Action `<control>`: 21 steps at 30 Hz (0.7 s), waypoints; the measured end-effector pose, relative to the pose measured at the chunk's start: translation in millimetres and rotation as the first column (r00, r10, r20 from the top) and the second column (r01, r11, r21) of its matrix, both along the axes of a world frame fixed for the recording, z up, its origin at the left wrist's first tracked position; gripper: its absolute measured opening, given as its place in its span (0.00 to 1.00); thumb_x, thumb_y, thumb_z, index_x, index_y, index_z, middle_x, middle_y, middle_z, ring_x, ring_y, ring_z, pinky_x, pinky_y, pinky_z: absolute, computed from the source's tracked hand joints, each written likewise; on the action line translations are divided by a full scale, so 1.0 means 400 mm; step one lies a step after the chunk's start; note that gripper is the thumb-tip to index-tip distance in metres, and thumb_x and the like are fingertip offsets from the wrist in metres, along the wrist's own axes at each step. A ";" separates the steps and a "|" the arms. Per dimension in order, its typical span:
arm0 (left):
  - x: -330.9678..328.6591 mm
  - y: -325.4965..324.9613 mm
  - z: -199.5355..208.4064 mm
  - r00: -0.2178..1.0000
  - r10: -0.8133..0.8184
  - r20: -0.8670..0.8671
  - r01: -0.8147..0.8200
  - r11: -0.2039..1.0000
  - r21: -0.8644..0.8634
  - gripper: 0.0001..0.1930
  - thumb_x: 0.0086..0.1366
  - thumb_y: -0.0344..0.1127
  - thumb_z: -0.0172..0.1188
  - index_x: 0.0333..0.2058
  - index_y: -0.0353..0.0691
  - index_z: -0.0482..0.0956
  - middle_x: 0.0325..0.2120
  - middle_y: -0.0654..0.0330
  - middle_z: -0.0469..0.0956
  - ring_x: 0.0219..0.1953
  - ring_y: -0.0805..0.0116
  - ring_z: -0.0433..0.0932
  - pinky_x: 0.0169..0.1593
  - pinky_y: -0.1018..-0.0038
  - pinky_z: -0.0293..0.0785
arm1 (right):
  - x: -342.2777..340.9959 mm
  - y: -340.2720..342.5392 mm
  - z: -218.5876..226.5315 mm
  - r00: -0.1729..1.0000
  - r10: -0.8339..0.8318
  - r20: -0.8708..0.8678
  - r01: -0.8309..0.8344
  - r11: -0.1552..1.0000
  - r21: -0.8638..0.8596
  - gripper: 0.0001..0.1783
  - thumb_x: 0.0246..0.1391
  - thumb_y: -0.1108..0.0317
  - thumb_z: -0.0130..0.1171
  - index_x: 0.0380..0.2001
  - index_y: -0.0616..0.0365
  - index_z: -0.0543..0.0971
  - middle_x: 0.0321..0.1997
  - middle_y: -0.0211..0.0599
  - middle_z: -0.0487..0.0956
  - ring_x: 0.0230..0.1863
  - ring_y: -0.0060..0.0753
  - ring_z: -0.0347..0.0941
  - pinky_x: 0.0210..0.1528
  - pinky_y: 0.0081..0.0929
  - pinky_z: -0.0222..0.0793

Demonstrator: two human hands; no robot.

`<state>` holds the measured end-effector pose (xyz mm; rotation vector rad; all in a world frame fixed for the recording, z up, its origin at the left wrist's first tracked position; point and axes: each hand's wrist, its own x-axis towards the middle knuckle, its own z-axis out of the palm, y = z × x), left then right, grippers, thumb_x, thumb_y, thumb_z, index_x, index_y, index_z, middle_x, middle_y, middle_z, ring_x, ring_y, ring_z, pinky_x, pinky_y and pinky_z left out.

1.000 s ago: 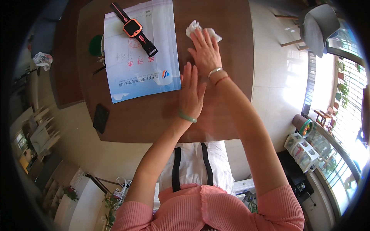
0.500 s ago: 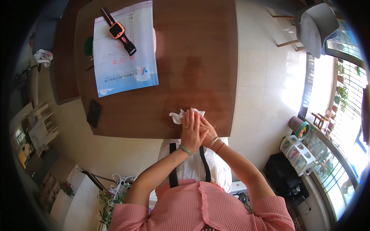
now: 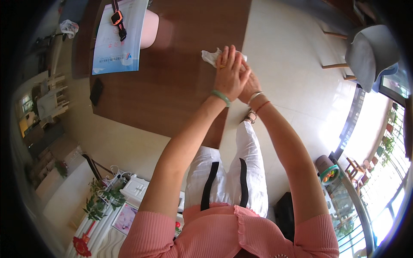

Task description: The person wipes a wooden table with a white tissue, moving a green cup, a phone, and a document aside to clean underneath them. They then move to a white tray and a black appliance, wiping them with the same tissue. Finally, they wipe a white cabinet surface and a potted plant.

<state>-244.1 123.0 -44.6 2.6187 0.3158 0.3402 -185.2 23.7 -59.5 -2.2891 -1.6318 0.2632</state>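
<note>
1. White and crumpled, a cloth [image 3: 210, 56] shows in the head view under the fingers of both hands; its bunched end sticks out to the left of the fingers, a smaller piece to the right of them.
2. Left hand [image 3: 231, 77]: laid over the right one, unclenched, its fingers long and nearly straight, pointing away from the body. It wears a gold-coloured ring [image 3: 222, 66], and a green bangle [image 3: 221, 98] circles its wrist.
3. Right hand [image 3: 250, 86]: beneath the left and largely covered by it. Whether its fingers grasp the cloth or only press on it, I cannot tell. Behind it, on the wrist, sit a silver bracelet [image 3: 254, 96] and a red cord [image 3: 263, 106].
4. Brown table [image 3: 180, 81]: spreads out to the left of the hands; its right edge passes beside the cloth and under the hands.
5. Well to the left of the hands and farther from the body lies a blue-and-white booklet [image 3: 107, 56], a black-and-orange watch [image 3: 116, 18] on top. A pale pink object [image 3: 149, 30], partly hidden, shows past the booklet's hand-facing side.
6. Far left of the hands, a dark phone [image 3: 96, 92] lies near the table's edge.
7. Well right of the hands, a grey chair [image 3: 372, 56] stands on pale floor [image 3: 288, 81].
</note>
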 end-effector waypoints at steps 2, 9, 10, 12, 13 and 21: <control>-0.031 -0.007 -0.012 1.000 0.028 0.008 -0.028 1.000 -0.010 0.28 0.73 0.44 0.52 0.64 0.31 0.66 0.69 0.39 0.58 0.72 0.37 0.53 0.73 0.47 0.49 | -0.032 0.018 0.051 0.974 0.076 0.215 -0.014 0.961 -0.275 0.39 0.63 0.53 0.47 0.74 0.57 0.57 0.79 0.42 0.54 0.80 0.47 0.41 0.81 0.49 0.29; -0.361 -0.189 0.024 0.928 0.336 -0.159 -0.341 0.940 -0.003 0.30 0.73 0.42 0.51 0.69 0.36 0.62 0.71 0.34 0.52 0.72 0.30 0.50 0.73 0.43 0.48 | -0.302 -0.093 0.054 0.949 0.309 0.060 -0.298 0.944 -0.142 0.39 0.62 0.55 0.47 0.74 0.57 0.56 0.80 0.38 0.54 0.80 0.41 0.44 0.83 0.43 0.33; -0.362 -0.208 0.034 0.911 0.371 -0.179 -0.374 0.927 0.017 0.30 0.73 0.43 0.51 0.69 0.35 0.62 0.71 0.34 0.52 0.72 0.30 0.50 0.73 0.43 0.48 | -0.326 -0.098 0.019 0.728 0.379 0.571 -0.227 0.920 -0.320 0.38 0.64 0.56 0.47 0.74 0.56 0.56 0.80 0.37 0.54 0.80 0.37 0.44 0.83 0.41 0.33; -0.328 -0.234 0.038 0.885 0.417 -0.208 -0.417 0.908 0.045 0.30 0.73 0.43 0.51 0.69 0.35 0.62 0.70 0.32 0.52 0.72 0.28 0.49 0.73 0.42 0.48 | -0.334 -0.117 -0.104 0.030 0.436 0.900 -0.004 0.900 -0.436 0.35 0.66 0.59 0.45 0.74 0.56 0.57 0.80 0.34 0.54 0.80 0.31 0.44 0.83 0.36 0.34; -0.310 -0.243 0.041 0.869 0.445 -0.217 -0.444 0.894 0.053 0.30 0.73 0.43 0.51 0.69 0.35 0.62 0.70 0.32 0.51 0.72 0.28 0.49 0.73 0.42 0.48 | -0.307 -0.118 -0.115 -0.205 0.426 0.881 0.043 0.903 -0.427 0.33 0.67 0.60 0.44 0.73 0.55 0.57 0.80 0.32 0.54 0.80 0.28 0.44 0.83 0.34 0.34; -0.094 -0.142 0.031 0.870 0.467 -0.155 -0.472 0.882 0.009 0.31 0.73 0.44 0.51 0.69 0.34 0.61 0.69 0.27 0.50 0.70 0.22 0.48 0.71 0.37 0.47 | 0.004 -0.027 0.003 0.894 0.448 -0.024 -0.448 0.886 -0.117 0.34 0.64 0.59 0.46 0.71 0.56 0.61 0.78 0.37 0.57 0.80 0.33 0.46 0.83 0.36 0.30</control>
